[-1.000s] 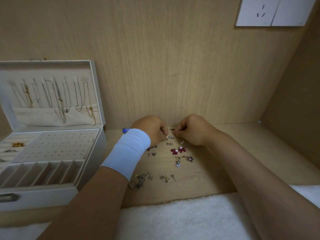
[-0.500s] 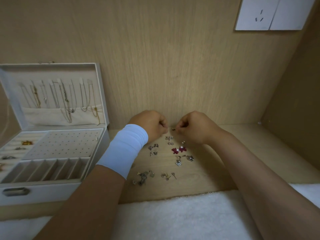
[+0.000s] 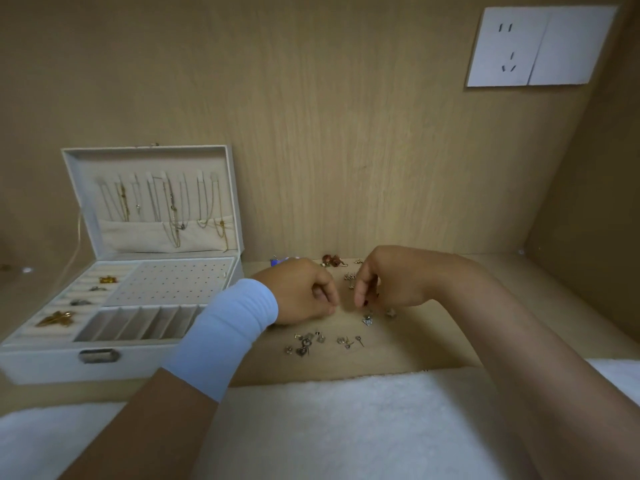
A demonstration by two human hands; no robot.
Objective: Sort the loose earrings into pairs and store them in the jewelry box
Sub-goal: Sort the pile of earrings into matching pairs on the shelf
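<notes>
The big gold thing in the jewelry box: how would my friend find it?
Find the open white jewelry box on the left. In its left padded rolls, nearest the front, lies a leafy gold piece. It is bigger than the small gold piece behind it.

The jewelry box (image 3: 41, 362) at nine o'clock is off-white, and its cream panel (image 3: 169, 282) is dotted with a regular grid of holes. The brooch (image 3: 55, 318) inside is gold. The wall (image 3: 311, 133) is pale tan woodgrain, with a white socket plate (image 3: 540, 46) at one o'clock. The wristband (image 3: 225, 334) is pale blue and the towel (image 3: 329, 427) at six o'clock is white. The loose earrings (image 3: 304, 344) are silver, with a reddish-brown pair (image 3: 331, 260) at their twelve o'clock.
</notes>
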